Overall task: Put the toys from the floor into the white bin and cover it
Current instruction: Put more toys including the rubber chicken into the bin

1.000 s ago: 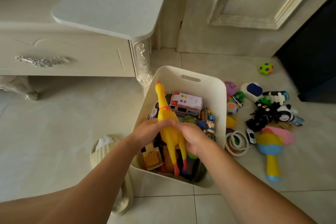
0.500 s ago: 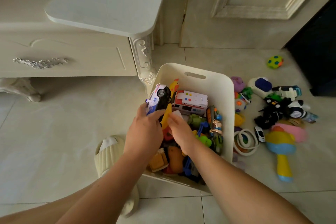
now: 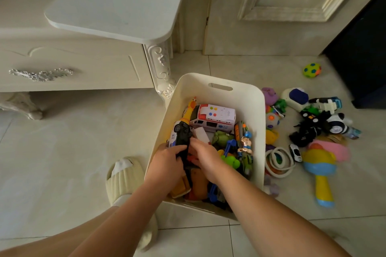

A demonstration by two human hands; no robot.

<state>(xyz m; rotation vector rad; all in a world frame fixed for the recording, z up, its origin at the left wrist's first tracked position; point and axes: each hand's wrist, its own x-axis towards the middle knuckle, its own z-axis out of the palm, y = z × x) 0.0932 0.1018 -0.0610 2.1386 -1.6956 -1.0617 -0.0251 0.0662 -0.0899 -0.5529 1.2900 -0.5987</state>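
I have both hands down inside the white bin (image 3: 246, 98), close together over the packed toys. My left hand (image 3: 167, 165) grips a toy car (image 3: 182, 133) turned on its side, dark underside up, at the bin's 9 o'clock wall. My right hand (image 3: 205, 156) has its fingers buried among the toys; I cannot tell if it holds anything. A rubber chicken (image 3: 191, 106) and an ambulance (image 3: 217, 117) lie toward 12 o'clock. Loose toys (image 3: 309, 129) lie on the floor at the bin's 3 o'clock.
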